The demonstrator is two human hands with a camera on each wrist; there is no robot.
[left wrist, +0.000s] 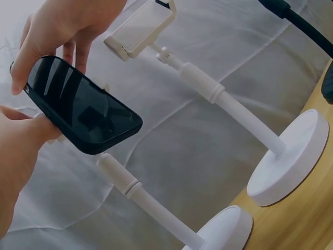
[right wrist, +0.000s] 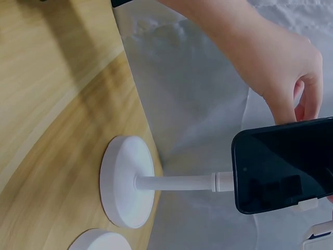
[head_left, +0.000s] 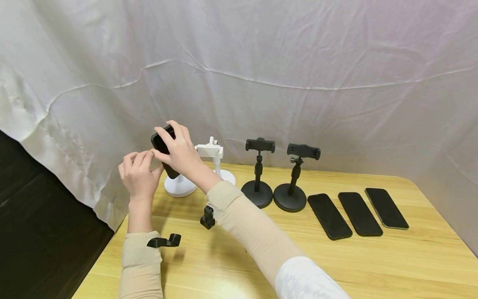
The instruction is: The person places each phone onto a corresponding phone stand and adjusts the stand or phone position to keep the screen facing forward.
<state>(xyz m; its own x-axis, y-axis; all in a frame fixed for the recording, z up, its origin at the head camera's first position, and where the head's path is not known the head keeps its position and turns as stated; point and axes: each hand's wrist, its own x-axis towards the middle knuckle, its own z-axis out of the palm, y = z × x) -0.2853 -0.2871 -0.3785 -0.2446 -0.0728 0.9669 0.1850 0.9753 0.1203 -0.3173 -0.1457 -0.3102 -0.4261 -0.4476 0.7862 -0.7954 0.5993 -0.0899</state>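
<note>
The black phone (left wrist: 86, 107) is held by its edges in the right grip (head_left: 181, 149), at the head of the leftmost white stand (right wrist: 151, 183); what the left grip (head_left: 140, 174) holds cannot be told. Light, stiff, slippery handling is expected; fragile glass is best spared by rim holds.

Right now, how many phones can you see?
4: one phone held in the right hand, by a white stand; three more phones on the table, right of the black stands.
</note>
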